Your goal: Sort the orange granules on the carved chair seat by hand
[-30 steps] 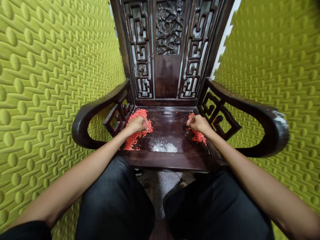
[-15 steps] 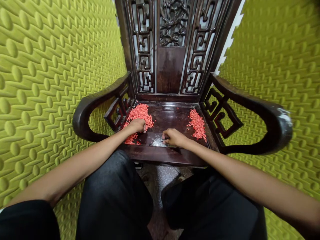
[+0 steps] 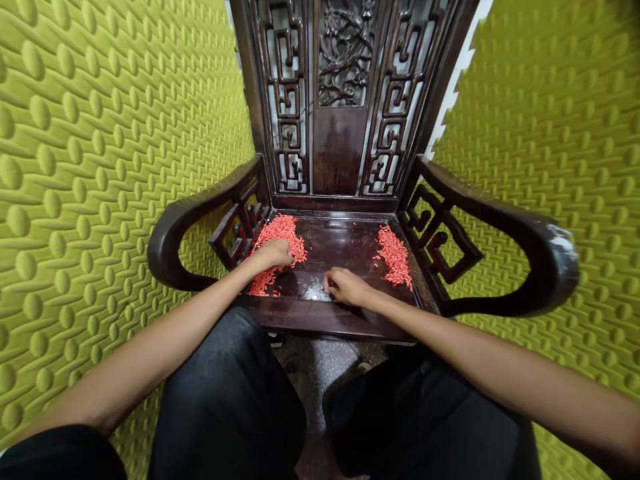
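Observation:
My left hand (image 3: 278,253) is closed at the inner edge of the larger heap of small red-orange pieces (image 3: 283,227), on the left of the wooden seat. Its fingertips are turned away, so anything in them is hidden. My right hand (image 3: 345,287) curls its fingers at the right side of a small patch of clear, whitish bits (image 3: 315,291) near the seat's front edge. What it pinches, if anything, is too small to make out. To its right lies a smaller heap of the same red-orange pieces (image 3: 395,257).
The dark wooden seat (image 3: 340,250) belongs to a carved armchair, with a left armrest (image 3: 167,233), a right armrest (image 3: 540,247) and a latticed backrest (image 3: 340,150). Yellow-green textured walls (image 3: 100,133) stand on both sides. My knees are below the front edge.
The whole view has shifted slightly, with the chair lower in the picture. My right hand's fingers look more tucked in beside the clear bits. My left hand stays by the left heap.

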### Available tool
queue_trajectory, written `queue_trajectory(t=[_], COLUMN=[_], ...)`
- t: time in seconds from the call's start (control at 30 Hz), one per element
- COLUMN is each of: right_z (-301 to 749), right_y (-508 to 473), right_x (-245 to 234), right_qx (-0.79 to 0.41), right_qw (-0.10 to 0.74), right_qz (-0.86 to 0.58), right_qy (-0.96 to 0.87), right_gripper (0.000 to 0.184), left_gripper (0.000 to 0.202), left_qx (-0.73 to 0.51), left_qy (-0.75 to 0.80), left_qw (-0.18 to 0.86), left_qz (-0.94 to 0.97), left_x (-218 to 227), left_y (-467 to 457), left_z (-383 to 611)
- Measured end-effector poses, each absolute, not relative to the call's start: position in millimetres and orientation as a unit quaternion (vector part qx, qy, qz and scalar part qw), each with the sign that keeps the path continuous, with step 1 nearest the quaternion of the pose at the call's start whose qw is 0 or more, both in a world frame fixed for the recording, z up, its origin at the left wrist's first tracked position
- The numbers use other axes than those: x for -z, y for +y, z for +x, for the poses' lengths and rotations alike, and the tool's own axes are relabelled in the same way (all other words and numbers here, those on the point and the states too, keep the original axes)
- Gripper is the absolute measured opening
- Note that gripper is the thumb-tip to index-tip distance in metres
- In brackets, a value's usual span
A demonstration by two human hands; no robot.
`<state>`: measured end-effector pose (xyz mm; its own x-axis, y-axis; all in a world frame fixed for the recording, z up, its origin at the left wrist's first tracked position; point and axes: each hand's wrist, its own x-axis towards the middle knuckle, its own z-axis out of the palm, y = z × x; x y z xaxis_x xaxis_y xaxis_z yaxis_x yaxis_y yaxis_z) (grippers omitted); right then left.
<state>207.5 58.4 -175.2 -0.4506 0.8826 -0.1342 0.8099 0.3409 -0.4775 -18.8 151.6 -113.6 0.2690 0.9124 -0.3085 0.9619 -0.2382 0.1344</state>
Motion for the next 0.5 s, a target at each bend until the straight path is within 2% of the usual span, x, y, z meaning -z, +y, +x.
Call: queue_trajectory(t=[0.17, 0.3, 0.5], right_z=[205, 205, 204], right_y=[54, 57, 66], right_x=[180, 183, 172], right_qx=[-0.244, -0.257, -0.277], right_qw=[0.089, 0.109, 0.156], right_qz=[-0.522, -0.52, -0.527], right_qy=[-0.812, -0.807, -0.788], right_gripper=[0.011, 0.023, 0.026], left_gripper=[0.021, 0.025, 0.019], left_qx=[0.029, -0.009, -0.082], left_qy=[0.585, 0.57, 0.528], left_qw=[0.167, 0.183, 0.25], left_qz=[0.793, 0.801, 0.807], left_x=[99, 88, 71], left_y=[143, 131, 111], left_z=[-19, -15, -3])
